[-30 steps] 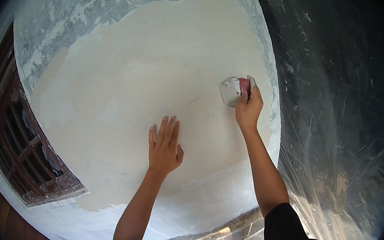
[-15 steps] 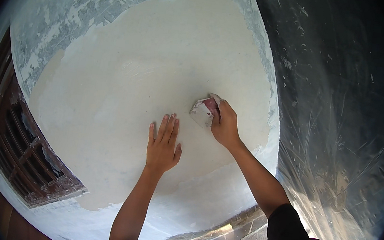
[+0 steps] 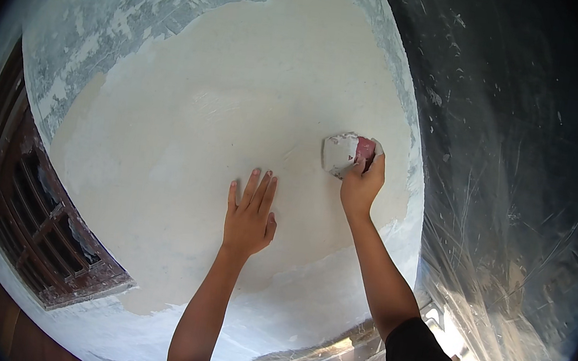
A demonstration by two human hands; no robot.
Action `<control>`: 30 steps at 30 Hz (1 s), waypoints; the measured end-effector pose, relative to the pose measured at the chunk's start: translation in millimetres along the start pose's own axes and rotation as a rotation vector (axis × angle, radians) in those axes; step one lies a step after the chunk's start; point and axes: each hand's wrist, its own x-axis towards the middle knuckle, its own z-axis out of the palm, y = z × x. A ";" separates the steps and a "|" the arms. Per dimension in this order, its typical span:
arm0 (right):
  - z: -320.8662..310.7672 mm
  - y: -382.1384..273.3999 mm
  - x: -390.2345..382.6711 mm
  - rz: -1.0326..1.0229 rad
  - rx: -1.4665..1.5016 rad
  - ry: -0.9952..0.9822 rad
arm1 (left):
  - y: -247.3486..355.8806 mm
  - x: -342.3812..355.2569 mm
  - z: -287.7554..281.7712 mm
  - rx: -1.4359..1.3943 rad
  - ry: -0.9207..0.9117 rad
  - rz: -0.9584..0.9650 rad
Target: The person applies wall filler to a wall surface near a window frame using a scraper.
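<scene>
A small flat putty knife with a red handle and a plaster-whitened blade (image 3: 342,152) is gripped in the right hand (image 3: 361,186) and pressed against the cream-coloured plastered wall (image 3: 228,89). The left hand (image 3: 250,215) is laid open and flat on the wall, just below and left of the blade. Around both hands the coat is seen spread widely; above and left of them a grey, patchy uncoated band (image 3: 109,13) is left, so the work is judged mostly done.
</scene>
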 end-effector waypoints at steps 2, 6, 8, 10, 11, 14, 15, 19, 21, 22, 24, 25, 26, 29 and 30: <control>18.3 -25.6 -20.1 -0.067 0.042 -0.157 | -6.6 -2.9 3.6 -0.030 -0.007 -0.013; 35.4 -6.2 -31.7 0.156 -0.070 -0.097 | -4.5 1.5 7.2 -0.119 0.016 -0.014; 18.1 -9.9 -33.7 0.368 -0.031 0.109 | -7.0 -1.6 6.3 -0.114 0.037 -0.016; 9.8 -13.5 -42.4 0.447 0.046 0.231 | -8.0 -3.2 6.8 -0.115 0.063 -0.017; 10.3 -18.8 -45.0 0.422 0.081 0.264 | -7.6 -3.1 6.8 -0.099 0.103 -0.010; 36.2 -34.2 -53.6 0.286 0.043 0.004 | -13.3 -4.8 11.4 -0.087 0.144 0.002; 40.3 -33.4 -55.1 0.312 0.058 -0.080 | -14.5 -5.1 13.0 -0.089 0.151 0.004; 11.8 1.6 -71.6 0.489 -0.091 0.159 | -14.8 -9.5 16.9 -0.100 0.156 0.004; 5.6 -12.8 -73.0 0.609 0.066 0.240 | -13.8 -11.4 16.3 -0.084 0.156 0.014; 12.4 -14.6 -76.4 0.487 0.038 0.184 | -14.7 -11.3 16.3 -0.084 0.157 0.013; 28.0 -25.3 -78.0 0.258 -0.027 0.075 | -15.3 -10.3 17.8 -0.089 0.157 0.008; 29.1 -29.9 -76.6 0.374 0.064 -0.057 | -14.8 -10.6 18.5 -0.093 0.154 0.011; 29.6 -20.4 -77.9 0.369 -0.006 -0.024 | -14.1 -10.0 18.8 -0.090 0.160 0.011; 5.7 1.8 -82.1 0.462 -0.140 0.189 | -12.8 -10.4 19.2 -0.088 0.166 0.007; -2.6 0.9 -85.0 0.557 -0.007 0.263 | -13.4 -11.5 19.8 -0.090 0.164 0.002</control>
